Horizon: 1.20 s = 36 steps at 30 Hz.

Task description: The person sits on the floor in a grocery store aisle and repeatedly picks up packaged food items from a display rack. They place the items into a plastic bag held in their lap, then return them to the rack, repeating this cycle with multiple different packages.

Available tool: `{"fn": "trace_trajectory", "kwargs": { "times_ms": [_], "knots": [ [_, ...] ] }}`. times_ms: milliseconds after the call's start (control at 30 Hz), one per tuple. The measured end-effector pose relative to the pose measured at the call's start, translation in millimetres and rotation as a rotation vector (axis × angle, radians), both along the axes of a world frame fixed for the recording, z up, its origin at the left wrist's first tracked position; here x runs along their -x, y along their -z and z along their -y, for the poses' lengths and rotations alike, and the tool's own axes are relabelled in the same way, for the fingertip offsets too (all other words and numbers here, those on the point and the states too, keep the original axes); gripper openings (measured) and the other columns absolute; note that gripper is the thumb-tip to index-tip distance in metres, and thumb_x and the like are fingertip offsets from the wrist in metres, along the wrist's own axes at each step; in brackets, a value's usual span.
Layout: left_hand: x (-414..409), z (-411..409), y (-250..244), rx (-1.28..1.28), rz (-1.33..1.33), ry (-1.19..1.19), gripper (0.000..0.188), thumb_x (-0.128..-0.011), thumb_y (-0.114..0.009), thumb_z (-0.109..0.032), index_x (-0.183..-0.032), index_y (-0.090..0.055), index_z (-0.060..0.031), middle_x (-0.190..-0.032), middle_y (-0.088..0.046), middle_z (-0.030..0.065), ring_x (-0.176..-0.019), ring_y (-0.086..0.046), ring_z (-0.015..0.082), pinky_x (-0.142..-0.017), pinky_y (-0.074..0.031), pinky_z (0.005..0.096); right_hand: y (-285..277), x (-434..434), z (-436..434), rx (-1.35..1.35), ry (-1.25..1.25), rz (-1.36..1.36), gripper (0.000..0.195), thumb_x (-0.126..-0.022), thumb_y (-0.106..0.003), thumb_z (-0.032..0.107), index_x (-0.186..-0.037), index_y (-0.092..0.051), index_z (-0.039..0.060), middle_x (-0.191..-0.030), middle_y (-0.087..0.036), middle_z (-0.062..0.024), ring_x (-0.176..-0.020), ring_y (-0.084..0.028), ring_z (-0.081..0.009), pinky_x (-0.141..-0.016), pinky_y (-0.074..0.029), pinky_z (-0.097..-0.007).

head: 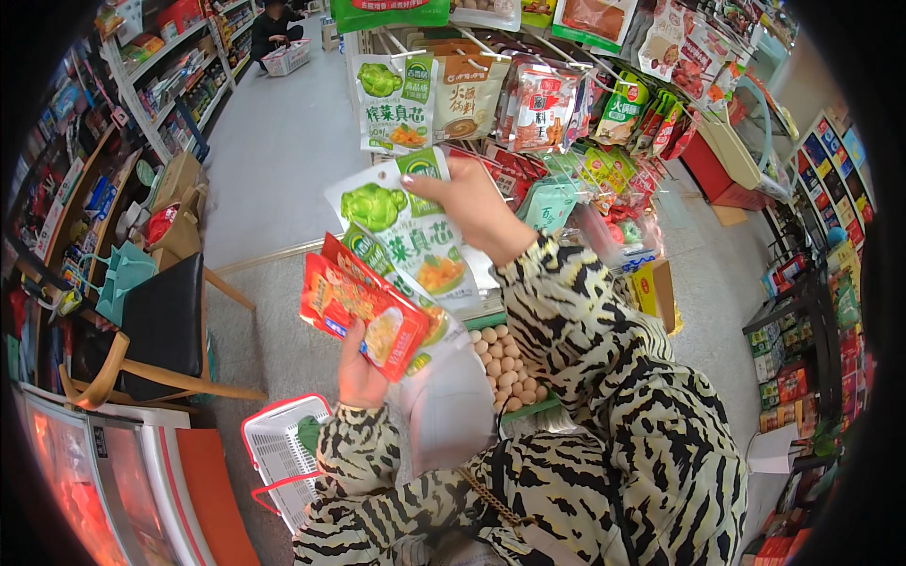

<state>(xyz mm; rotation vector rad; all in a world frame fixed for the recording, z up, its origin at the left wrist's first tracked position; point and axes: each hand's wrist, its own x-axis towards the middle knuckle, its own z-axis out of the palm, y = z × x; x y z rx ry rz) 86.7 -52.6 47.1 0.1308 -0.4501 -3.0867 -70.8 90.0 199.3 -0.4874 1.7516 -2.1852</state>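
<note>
My right hand (485,209) grips the top edge of a white and green pickled-vegetable pouch (371,205), thumb on its front. Below and to the left, my left hand (362,378) holds several red food packets (393,336), fanned apart, with a bowl of food pictured on the front one. A second green and white pouch (369,251) sticks out from behind the red packets and overlaps the first pouch. A matching pouch (396,106) hangs on the display rack just beyond my right hand, beside a brown sauce pouch (467,95).
A crate of eggs (504,364) lies below my right forearm. The white shopping basket (283,431) with red trim stands on the floor at lower left, near a wooden chair (159,318) and a glass-front cabinet (92,474). Up the aisle, a person (272,32) crouches by another basket (289,58).
</note>
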Motion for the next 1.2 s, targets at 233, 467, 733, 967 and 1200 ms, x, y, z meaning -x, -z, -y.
{"fn": "trace_trajectory", "kwargs": {
  "times_ms": [233,467,733,967,1200],
  "knots": [
    [64.2,28.5,-60.3,0.143,-0.104,-0.024,0.044,-0.091,-0.055,-0.015,-0.130,-0.039,-0.0039,-0.127,-0.052,0.0119,-0.115,-0.053,0.0257,-0.097,-0.045,0.0427,-42.4,65.2,12.2,0.051,0.055,-0.042,0.020,-0.080,-0.067,0.005,-0.096,-0.063,-0.0058,-0.088,-0.067,-0.0128,-0.072,-0.065,-0.0188,-0.062,-0.055,-0.0320],
    [112.6,35.1,-72.5,0.161,-0.142,-0.044,0.041,-0.088,-0.059,-0.011,-0.125,-0.044,-0.0039,-0.122,-0.055,0.0101,-0.109,-0.057,0.0234,-0.092,-0.049,0.0399,-41.8,101.6,21.7,0.164,0.206,-0.139,0.015,-0.081,-0.066,0.006,-0.092,-0.063,-0.0044,-0.083,-0.067,-0.0099,-0.067,-0.062,-0.0154,-0.059,-0.051,-0.0303],
    [137.1,39.3,-67.1,0.132,-0.156,-0.023,0.041,-0.087,-0.060,-0.009,-0.124,-0.045,-0.0042,-0.120,-0.056,0.0099,-0.109,-0.057,0.0229,-0.091,-0.050,0.0398,-37.8,121.4,24.8,0.168,0.256,-0.131,0.013,-0.083,-0.064,0.007,-0.092,-0.064,-0.0026,-0.082,-0.066,-0.0065,-0.066,-0.059,-0.0145,-0.060,-0.048,-0.0305],
    [146.7,37.1,-66.3,0.127,-0.162,-0.055,0.038,-0.087,-0.060,-0.010,-0.122,-0.046,-0.0036,-0.119,-0.057,0.0109,-0.107,-0.058,0.0232,-0.091,-0.050,0.0396,-26.4,147.0,31.6,-0.068,0.430,-0.345,0.019,-0.080,-0.066,0.011,-0.093,-0.063,-0.0033,-0.081,-0.065,-0.0100,-0.070,-0.058,-0.0170,-0.067,-0.046,-0.0320],
    [147.1,38.4,-30.5,0.048,-0.063,-0.031,0.038,-0.088,-0.058,-0.012,-0.123,-0.046,-0.0025,-0.119,-0.057,0.0126,-0.108,-0.057,0.0257,-0.092,-0.049,0.0415,23.2,116.7,17.2,-0.329,0.692,-0.848,0.059,-0.075,-0.068,0.010,-0.127,-0.041,0.0002,-0.109,-0.056,-0.0208,-0.100,-0.056,-0.0321,-0.085,-0.045,-0.0379]
  ]
}}
